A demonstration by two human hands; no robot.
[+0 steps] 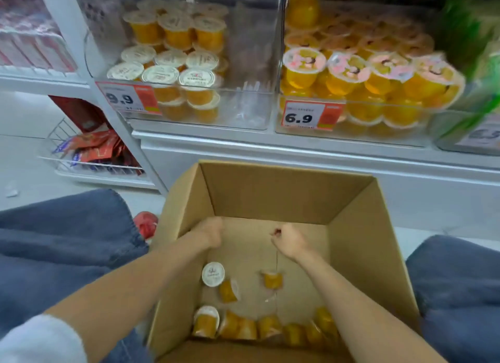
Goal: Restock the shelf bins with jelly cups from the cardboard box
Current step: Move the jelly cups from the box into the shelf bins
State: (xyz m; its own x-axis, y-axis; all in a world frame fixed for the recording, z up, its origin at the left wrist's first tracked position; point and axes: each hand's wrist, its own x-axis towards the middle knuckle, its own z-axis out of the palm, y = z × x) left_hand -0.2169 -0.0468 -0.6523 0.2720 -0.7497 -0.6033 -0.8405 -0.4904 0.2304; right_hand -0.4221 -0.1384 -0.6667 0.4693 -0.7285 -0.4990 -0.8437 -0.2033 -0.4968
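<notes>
In the head view, the cardboard box (pixel 270 195) stands open on the floor at 6 o'clock, between the person's knees. Both hands are low inside it. The left hand (pixel 209 231), at 10 o'clock of the box floor, is curled like a fist; whether it holds something I cannot tell. The right hand (pixel 288 239), near 12 o'clock of the floor, has its fingers curled together and seems to pinch the top of a thin clear strip (pixel 277 257), which hangs down to a tipped jelly cup (pixel 272 280). An upright cup (pixel 213 274) with a white lid stands at 8 o'clock, and a row of cups (pixel 267 326) lies along the near wall at 6 o'clock.

On the shelf at 11 o'clock, the 9.9 bin (pixel 251 111) is filled only in its left part. The 6.9 bin (pixel 351 135) at 1 o'clock is heaped with pink-lidded cups.

The white lids match the 9.9 bin, so I judge the cups belong in its free right part. To do it well, put the strip aside if it is only wrapping, take each cup by its body and not by the lid film, and set it lid up in rows like its neighbours
</notes>
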